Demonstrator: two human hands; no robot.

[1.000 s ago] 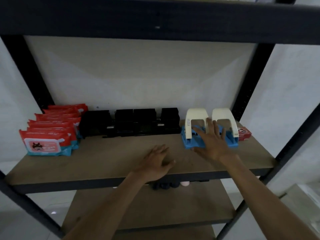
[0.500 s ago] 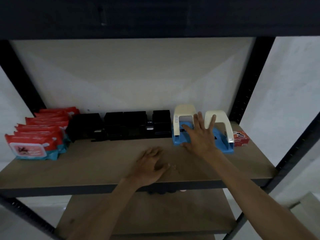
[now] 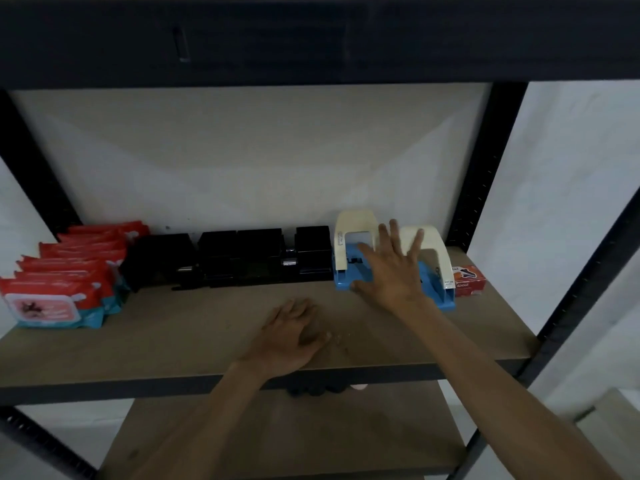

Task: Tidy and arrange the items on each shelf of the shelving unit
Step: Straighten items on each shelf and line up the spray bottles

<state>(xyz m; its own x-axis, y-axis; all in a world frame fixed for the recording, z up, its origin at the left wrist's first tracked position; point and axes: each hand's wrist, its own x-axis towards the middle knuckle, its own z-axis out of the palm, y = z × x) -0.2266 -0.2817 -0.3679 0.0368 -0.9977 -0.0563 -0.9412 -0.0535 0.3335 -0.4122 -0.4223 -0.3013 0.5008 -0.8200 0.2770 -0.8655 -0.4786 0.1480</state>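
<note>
On the wooden shelf [image 3: 173,337] two blue hole punches with cream handles stand side by side at the back right, the left punch [image 3: 349,237] and the right punch [image 3: 436,268]. My right hand [image 3: 391,268] lies flat across both, fingers spread, palm pressing on their blue bases. My left hand [image 3: 291,337] rests palm down on the bare shelf near the front edge, fingers apart, holding nothing. A row of black hole punches [image 3: 242,258] lines the back middle. Several red wet-wipe packs [image 3: 65,282] are stacked in a row at the left.
A small red box [image 3: 469,280] sits right of the blue punches against the black upright [image 3: 485,168]. A dark shelf beam [image 3: 311,39] hangs overhead. A lower wooden shelf [image 3: 277,434] shows below, with small dark items under the front rail.
My right hand has pushed the two blue punches back and left, closing against the black row; the left one sits further back. My left hand stays on the shelf. The view has tilted slightly.
</note>
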